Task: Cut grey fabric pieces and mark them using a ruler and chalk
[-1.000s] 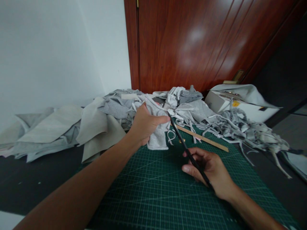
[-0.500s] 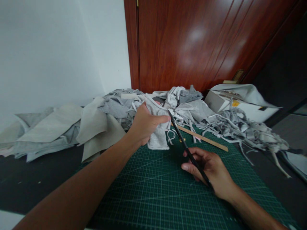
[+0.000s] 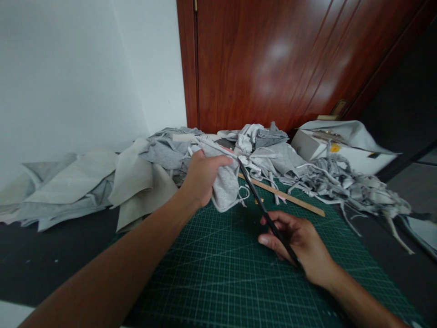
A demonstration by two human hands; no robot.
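Head view. 2 hands in frame, both the person's own.

Left hand (image 3: 202, 176): fingers clenched around 1 piece of light grey cloth (image 3: 226, 186), held raised just above the far edge of the cutting mat (image 3: 218, 273). The cloth bulges out below the fist; 1 thin loop of trimmed edge hangs from its right side.

Right hand (image 3: 296, 243): grasping 1 pair of black scissors (image 3: 264, 210) by the handles, low over the mat. The blades run up and to the left; the tips meet the top right edge of the held cloth, just beside the left thumb. Whether the blades are parted or together cannot be told.

Mat: 1, dark green, with a pale grid and diagonal lines. Small printed marks sit along its edges, too small to read.

Ruler (image 3: 283, 196): 1 wooden strip lying flat across the far right part of the mat, partly under scraps; no markings legible.

Fabric pile (image 3: 143, 168): many grey and off-white pieces heaped behind the mat and to its left, not countable. Tangle of grey strips (image 3: 344, 184): 1 heap to the right, strips not countable.

Box (image 3: 341, 146): 1 white box, far right, with 1 yellow label; its writing is unreadable.

Behind: 1 red-brown wooden door (image 3: 280, 59), 1 white wall (image 3: 75, 73).
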